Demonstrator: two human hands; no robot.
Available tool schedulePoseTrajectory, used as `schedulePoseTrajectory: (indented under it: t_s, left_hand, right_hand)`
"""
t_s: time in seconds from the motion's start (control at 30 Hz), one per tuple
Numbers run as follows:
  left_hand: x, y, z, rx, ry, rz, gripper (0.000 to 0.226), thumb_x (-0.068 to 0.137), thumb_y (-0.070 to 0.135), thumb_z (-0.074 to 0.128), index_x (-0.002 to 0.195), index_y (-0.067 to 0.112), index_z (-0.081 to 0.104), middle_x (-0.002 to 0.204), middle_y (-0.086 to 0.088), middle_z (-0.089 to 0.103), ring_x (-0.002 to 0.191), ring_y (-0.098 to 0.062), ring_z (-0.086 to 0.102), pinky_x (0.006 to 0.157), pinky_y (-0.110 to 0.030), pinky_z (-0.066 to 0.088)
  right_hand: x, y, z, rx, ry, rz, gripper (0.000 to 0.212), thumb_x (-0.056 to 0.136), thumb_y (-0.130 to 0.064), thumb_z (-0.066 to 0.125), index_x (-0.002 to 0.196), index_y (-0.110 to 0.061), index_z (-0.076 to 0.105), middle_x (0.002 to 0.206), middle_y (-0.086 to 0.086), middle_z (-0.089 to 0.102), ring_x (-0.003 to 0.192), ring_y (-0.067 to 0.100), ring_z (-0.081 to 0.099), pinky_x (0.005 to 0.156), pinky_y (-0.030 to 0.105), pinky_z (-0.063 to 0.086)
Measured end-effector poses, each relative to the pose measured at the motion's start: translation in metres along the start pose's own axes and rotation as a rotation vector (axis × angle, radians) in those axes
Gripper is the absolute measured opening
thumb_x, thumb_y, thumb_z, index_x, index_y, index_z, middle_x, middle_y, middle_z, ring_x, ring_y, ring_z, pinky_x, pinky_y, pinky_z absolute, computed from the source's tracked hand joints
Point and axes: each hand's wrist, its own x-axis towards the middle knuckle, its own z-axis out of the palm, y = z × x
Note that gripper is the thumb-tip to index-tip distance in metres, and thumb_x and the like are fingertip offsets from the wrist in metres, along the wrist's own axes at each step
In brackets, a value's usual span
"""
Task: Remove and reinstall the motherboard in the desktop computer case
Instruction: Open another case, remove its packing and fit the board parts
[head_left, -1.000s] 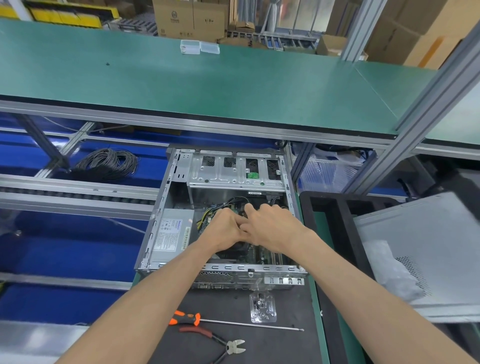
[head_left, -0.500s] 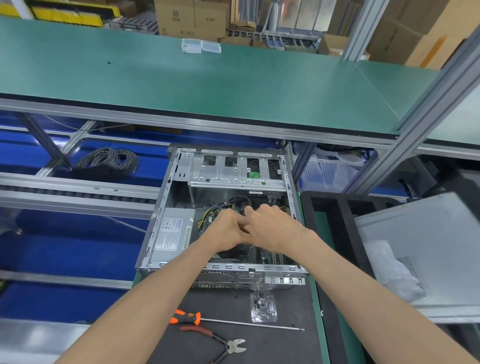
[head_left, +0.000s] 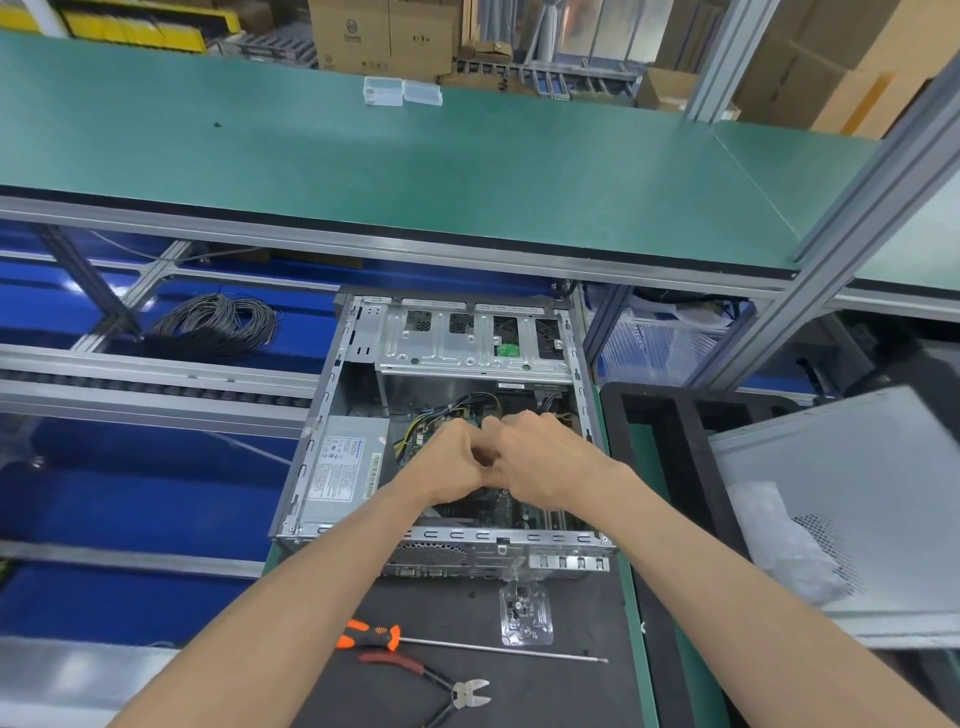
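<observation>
The open computer case (head_left: 441, 426) lay on the bench. Inside it, over the motherboard (head_left: 498, 506), the left hand (head_left: 447, 462) and right hand (head_left: 540, 462) met, fingers curled; what they gripped stayed hidden.

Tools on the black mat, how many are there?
2. An orange-handled screwdriver lies in front of the computer case; red-handled cutters lie just nearer. The arms may hide others.
</observation>
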Motion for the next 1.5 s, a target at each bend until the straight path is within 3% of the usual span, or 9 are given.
schedulePoseTrajectory:
  t_s: [0.1,0.33,0.57,0.73,0.93,1.07,1.3,1.4,1.5]
  left_hand:
    - [0.002,-0.003,0.0,0.001,-0.02,-0.039,0.015,0.075,0.013,0.08,0.067,0.003,0.071,0.069,-0.021,0.068,0.061,-0.014,0.05,0.058,-0.029,0.042]
    - [0.0,0.003,0.001,-0.004,0.091,0.057,0.041,0.064,0.015,0.081,0.056,0.053,0.069,0.046,0.021,0.059,0.04,0.005,0.04,0.048,-0.005,0.032]
    - [0.002,-0.005,0.001,-0.038,-0.002,-0.008,0.024,0.069,0.018,0.077,0.059,0.002,0.063,0.054,-0.002,0.054,0.054,-0.012,0.037,0.054,-0.025,0.034]
    - [0.001,-0.001,0.001,0.003,0.056,0.027,0.039,0.066,0.01,0.085,0.051,0.044,0.07,0.046,0.02,0.059,0.041,0.007,0.041,0.047,-0.005,0.032]
    - [0.001,-0.002,0.0,-0.039,-0.032,0.0,0.014,0.079,0.017,0.078,0.068,0.014,0.071,0.063,-0.012,0.062,0.058,-0.014,0.045,0.061,-0.027,0.04]
    - [0.002,-0.002,-0.001,-0.075,0.02,-0.007,0.017,0.073,0.014,0.087,0.064,0.025,0.078,0.058,0.007,0.068,0.052,0.0,0.05,0.056,-0.01,0.039]
    - [0.005,-0.005,0.0,0.1,0.028,0.019,0.032,0.057,0.026,0.092,0.061,0.049,0.07,0.058,0.02,0.066,0.052,0.006,0.05,0.055,-0.009,0.036]
    - [0.009,-0.01,0.001,0.39,0.04,-0.001,0.044,0.048,0.039,0.094,0.068,0.038,0.055,0.085,0.017,0.059,0.083,-0.007,0.053,0.067,-0.019,0.039]
    - [0.014,-0.013,0.006,0.802,-0.107,-0.131,0.085,0.05,0.053,0.092,0.121,0.025,0.053,0.129,-0.001,0.041,0.122,-0.026,0.036,0.103,-0.043,0.04]
  right_hand:
    - [-0.001,0.002,-0.004,0.026,-0.031,-0.06,0.028,0.087,-0.007,0.06,0.113,-0.013,0.049,0.095,-0.001,0.039,0.075,0.019,0.041,0.08,0.042,0.042]
    - [0.003,0.001,-0.002,-0.097,0.043,0.088,0.03,0.101,-0.034,0.048,0.117,-0.008,0.044,0.081,0.004,0.037,0.087,0.035,0.06,0.061,0.039,0.036]
    - [-0.002,0.002,-0.008,0.045,-0.051,-0.054,0.023,0.091,-0.013,0.059,0.102,-0.021,0.041,0.098,0.002,0.044,0.077,0.025,0.05,0.071,0.036,0.034]
    - [0.002,0.001,-0.004,-0.119,0.01,0.074,0.034,0.101,-0.036,0.048,0.121,-0.008,0.046,0.104,0.012,0.055,0.095,0.037,0.06,0.065,0.041,0.037]
    - [0.0,0.002,-0.002,0.01,-0.011,-0.015,0.025,0.092,-0.008,0.054,0.117,-0.013,0.051,0.1,0.008,0.054,0.082,0.029,0.056,0.072,0.035,0.032]
    - [-0.006,0.009,-0.007,0.058,-0.028,-0.061,0.029,0.083,-0.008,0.061,0.098,-0.022,0.04,0.095,-0.001,0.039,0.07,0.016,0.043,0.058,0.028,0.025]
    - [0.0,0.004,-0.004,-0.016,0.012,0.063,0.025,0.098,-0.025,0.054,0.117,-0.009,0.052,0.103,0.012,0.058,0.092,0.036,0.061,0.066,0.038,0.04]
    - [-0.002,0.007,-0.008,0.068,-0.022,-0.038,0.027,0.085,-0.006,0.063,0.109,-0.014,0.056,0.104,0.005,0.051,0.074,0.018,0.048,0.062,0.027,0.032]
    - [-0.003,0.008,-0.006,0.064,-0.012,-0.058,0.032,0.079,-0.005,0.063,0.108,-0.016,0.053,0.1,0.003,0.043,0.07,0.019,0.047,0.054,0.025,0.029]
